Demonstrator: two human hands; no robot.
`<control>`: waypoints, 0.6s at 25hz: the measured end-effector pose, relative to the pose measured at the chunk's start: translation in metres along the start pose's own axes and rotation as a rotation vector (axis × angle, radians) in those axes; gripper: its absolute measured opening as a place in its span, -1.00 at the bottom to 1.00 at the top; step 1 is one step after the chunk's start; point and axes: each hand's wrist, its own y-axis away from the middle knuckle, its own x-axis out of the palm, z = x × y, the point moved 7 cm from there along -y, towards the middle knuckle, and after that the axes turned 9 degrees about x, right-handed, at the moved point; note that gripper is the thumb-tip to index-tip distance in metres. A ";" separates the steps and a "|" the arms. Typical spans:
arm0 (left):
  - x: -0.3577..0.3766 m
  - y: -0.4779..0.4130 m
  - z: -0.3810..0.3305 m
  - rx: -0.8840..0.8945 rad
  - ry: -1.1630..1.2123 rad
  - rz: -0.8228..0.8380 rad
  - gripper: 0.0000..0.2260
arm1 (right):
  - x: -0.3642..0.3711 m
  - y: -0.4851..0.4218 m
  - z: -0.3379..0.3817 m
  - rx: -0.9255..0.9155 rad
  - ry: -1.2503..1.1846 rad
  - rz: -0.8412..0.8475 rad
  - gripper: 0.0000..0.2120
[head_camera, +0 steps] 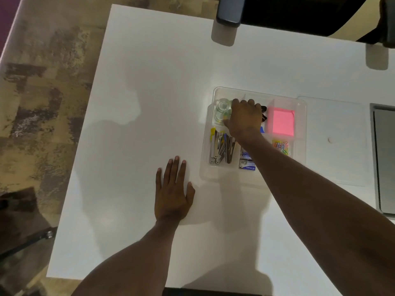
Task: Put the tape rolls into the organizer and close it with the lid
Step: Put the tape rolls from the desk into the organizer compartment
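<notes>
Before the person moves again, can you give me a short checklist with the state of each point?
1. Clear plastic tape rolls in the far-left compartment of the clear plastic organizer: ok.
2. Right hand clear of the organizer: not ok, it is over the tape compartment.
3. Right hand's grip released from a roll: cannot tell, the fingers hide the contact.
4. Clear flat lid within reach on the white table, to the organizer's right: ok.
5. Left hand free: ok, flat on the table.
6. Lid on the organizer: not ok.

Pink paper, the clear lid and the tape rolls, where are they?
Pink paper [280, 123]: head view, middle of top sheet.
Clear lid [333, 142]: head view, its flat middle.
Tape rolls [222, 106]: head view, top roll's face.
</notes>
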 end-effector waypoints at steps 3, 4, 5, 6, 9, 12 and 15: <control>0.001 0.000 0.001 -0.002 0.003 0.004 -0.38 | 0.000 -0.001 0.001 -0.015 0.005 0.027 -0.50; 0.002 0.000 0.001 -0.002 0.001 0.009 -0.38 | 0.000 -0.001 0.001 -0.016 0.000 0.039 -0.49; 0.003 0.000 0.001 -0.001 -0.004 0.013 -0.38 | -0.001 0.000 0.000 -0.018 -0.013 0.044 -0.49; 0.003 0.000 0.001 0.000 -0.007 0.016 -0.38 | -0.004 0.001 -0.001 -0.021 -0.032 0.040 -0.50; 0.002 0.000 0.002 -0.002 -0.004 0.011 -0.37 | -0.019 0.013 -0.007 -0.044 -0.129 -0.043 -0.63; 0.002 0.001 0.001 0.007 -0.008 0.005 -0.36 | -0.035 0.034 -0.020 -0.039 -0.167 -0.117 -0.75; -0.001 0.002 0.001 0.013 0.010 0.011 -0.37 | -0.041 0.063 -0.034 -0.032 -0.133 -0.094 -0.77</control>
